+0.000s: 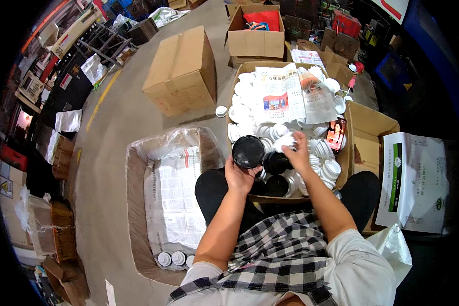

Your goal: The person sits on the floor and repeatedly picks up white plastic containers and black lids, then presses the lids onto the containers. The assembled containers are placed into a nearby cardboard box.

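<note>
My left hand (237, 177) is closed on the edge of a round black lid (248, 151), whose flat face is turned up. In my right hand (298, 153), the fingers pinch something small and white (285, 141), blurred, perhaps a cloth or a lid. Just under that hand is another black round piece (275, 163), and a further black round piece (277, 185) rests nearer my lap. Both hands are over the near side of a large cardboard box (350, 153) filled with white plastic lids (331, 168). Newspaper sheets (280, 97) cover part of the lids.
Left of my legs stands a box lined with plastic and newspaper (173, 199), with several white lids (178, 258) at its near end. A phone (335, 133) lies on the lids. Beyond are a closed carton (181, 71), a loose white lid (221, 111) and an open box (255, 43).
</note>
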Available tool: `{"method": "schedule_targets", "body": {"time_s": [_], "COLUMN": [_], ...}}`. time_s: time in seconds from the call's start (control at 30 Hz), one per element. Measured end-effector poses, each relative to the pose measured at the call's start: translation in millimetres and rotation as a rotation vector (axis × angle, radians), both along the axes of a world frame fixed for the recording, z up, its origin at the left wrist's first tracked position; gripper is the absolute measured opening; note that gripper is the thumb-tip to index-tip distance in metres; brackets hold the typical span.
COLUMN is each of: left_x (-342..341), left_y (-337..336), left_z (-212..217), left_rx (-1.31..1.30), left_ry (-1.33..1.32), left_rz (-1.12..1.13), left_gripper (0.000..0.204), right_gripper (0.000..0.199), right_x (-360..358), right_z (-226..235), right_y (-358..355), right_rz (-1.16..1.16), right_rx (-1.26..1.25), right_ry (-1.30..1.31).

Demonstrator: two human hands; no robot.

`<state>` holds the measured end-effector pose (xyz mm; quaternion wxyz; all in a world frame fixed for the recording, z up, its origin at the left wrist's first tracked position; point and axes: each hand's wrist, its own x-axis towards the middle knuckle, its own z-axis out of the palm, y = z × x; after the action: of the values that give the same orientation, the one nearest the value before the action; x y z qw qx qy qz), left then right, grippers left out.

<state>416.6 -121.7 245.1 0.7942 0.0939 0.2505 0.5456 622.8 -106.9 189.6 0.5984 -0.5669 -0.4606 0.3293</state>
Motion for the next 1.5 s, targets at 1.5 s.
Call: {"method": "schedule_targets", "body": {"time_s": [1.5], "left_x": [15], "left_y": [-18], "left_z": [4], "left_rx": [0.219], "left_ry": [0.157], "left_rz": [-0.589], "left_gripper": [0.043], "right_gripper": [0.066], "right_x": [-20], "right_z": [123], "right_y": [-98], "right_rz": [0.324], "right_rx": [0.170], "right_ry": [-0.759]}}
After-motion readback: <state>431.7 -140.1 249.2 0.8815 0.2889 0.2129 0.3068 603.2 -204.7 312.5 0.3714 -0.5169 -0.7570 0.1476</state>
